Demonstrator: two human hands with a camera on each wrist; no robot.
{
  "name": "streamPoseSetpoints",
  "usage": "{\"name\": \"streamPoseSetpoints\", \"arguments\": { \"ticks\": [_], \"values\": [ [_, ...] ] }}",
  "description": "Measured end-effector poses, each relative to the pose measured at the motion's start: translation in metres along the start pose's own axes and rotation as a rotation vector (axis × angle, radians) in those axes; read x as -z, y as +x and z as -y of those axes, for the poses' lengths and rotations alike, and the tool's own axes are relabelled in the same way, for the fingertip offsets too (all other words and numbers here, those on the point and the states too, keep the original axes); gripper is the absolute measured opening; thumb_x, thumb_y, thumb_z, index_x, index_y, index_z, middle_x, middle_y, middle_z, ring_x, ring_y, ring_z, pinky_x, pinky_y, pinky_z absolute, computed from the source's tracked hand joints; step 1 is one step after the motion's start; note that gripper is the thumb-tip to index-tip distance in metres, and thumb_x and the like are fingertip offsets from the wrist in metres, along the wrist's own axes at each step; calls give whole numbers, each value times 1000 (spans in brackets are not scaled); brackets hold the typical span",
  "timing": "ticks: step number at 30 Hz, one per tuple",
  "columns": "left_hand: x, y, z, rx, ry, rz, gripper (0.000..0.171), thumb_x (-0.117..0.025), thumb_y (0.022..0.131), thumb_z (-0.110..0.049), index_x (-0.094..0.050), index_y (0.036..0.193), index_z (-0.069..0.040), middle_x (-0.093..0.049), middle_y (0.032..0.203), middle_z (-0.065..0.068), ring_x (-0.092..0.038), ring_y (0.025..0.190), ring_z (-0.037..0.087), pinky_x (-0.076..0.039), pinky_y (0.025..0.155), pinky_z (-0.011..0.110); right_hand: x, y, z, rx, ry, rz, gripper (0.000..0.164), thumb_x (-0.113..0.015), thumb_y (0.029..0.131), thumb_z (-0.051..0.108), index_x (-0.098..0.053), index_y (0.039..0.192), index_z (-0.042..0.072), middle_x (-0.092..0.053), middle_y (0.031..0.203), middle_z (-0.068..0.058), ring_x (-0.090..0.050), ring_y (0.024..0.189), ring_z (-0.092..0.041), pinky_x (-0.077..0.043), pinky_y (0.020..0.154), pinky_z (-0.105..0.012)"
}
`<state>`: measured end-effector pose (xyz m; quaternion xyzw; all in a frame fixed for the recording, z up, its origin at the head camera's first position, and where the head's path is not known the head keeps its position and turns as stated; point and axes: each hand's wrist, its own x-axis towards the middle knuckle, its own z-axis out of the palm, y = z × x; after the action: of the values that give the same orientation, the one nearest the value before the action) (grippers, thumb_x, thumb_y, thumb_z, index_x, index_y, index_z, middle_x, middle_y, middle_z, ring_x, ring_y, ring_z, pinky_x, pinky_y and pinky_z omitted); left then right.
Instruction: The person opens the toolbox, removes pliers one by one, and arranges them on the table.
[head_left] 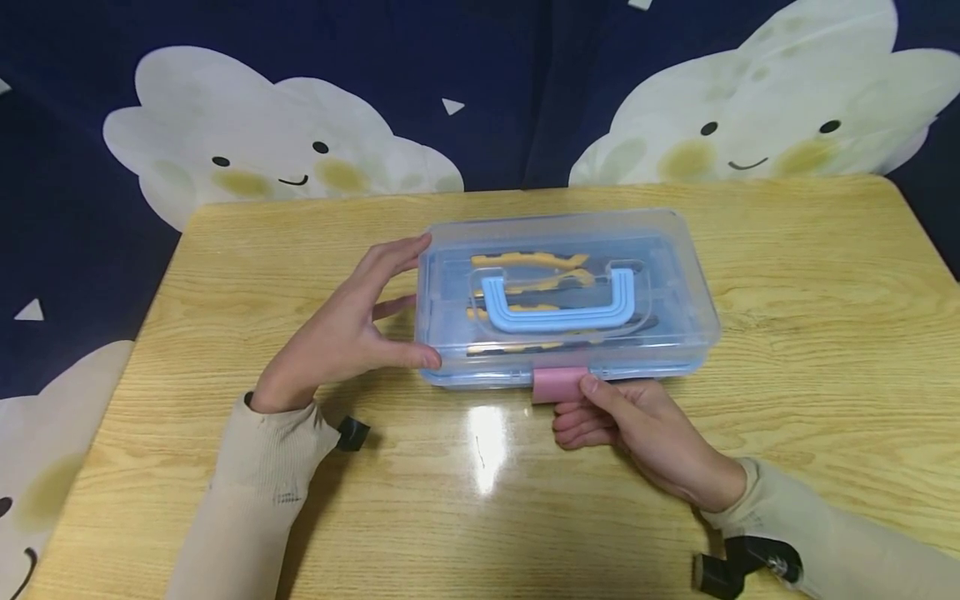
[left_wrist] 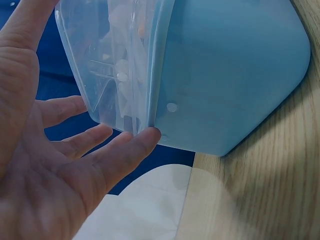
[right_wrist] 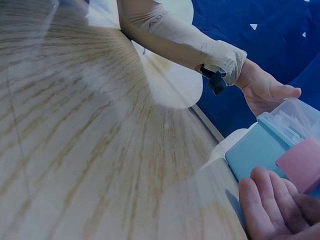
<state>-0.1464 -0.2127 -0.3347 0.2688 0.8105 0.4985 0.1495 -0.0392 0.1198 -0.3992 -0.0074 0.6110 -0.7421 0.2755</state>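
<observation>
A storage box (head_left: 675, 300) with a clear lid and a light blue base sits on the table, its lid down. A pink latch (head_left: 553, 387) projects from the front edge. My right hand (head_left: 641, 429) pinches the latch's right corner, thumb on top and the other fingers curled below. Spread across the box's left end is my left hand (head_left: 337, 333), its thumb by the near corner and a finger by the far one. In the left wrist view its fingertips (left_wrist: 150, 135) touch the seam between lid and base.
A blue carrying handle (head_left: 558, 319) lies folded on the lid. Through the lid, several yellow and dark items (head_left: 525, 261) show, their kind unclear. The wooden table (head_left: 825, 400) meets a dark blue cloud-patterned curtain (head_left: 517, 92) at the back.
</observation>
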Motion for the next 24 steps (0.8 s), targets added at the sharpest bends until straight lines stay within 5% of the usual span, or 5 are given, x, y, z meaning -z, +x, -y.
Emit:
{"name": "streamPoseSetpoints", "arguments": {
  "ticks": [9,24],
  "values": [
    [0,0,0,-6,3,1,115,-95,73,-31,-25,165,-26,-28,165,3,-31,155,23,-47,118,49,1,-1,-1,23,34,36,54,-45,113,30,-66,113,-20,-81,94,-11,-80,90,-23,-65,85,-42],
    [0,-1,2,-13,9,4,114,-93,75,-38,-24,165,-25,-26,166,3,-30,155,25,-48,117,50,1,0,2,-53,10,21,49,-47,111,36,-70,103,-6,-80,86,-6,-79,83,-21,-66,81,-41]
  ]
}}
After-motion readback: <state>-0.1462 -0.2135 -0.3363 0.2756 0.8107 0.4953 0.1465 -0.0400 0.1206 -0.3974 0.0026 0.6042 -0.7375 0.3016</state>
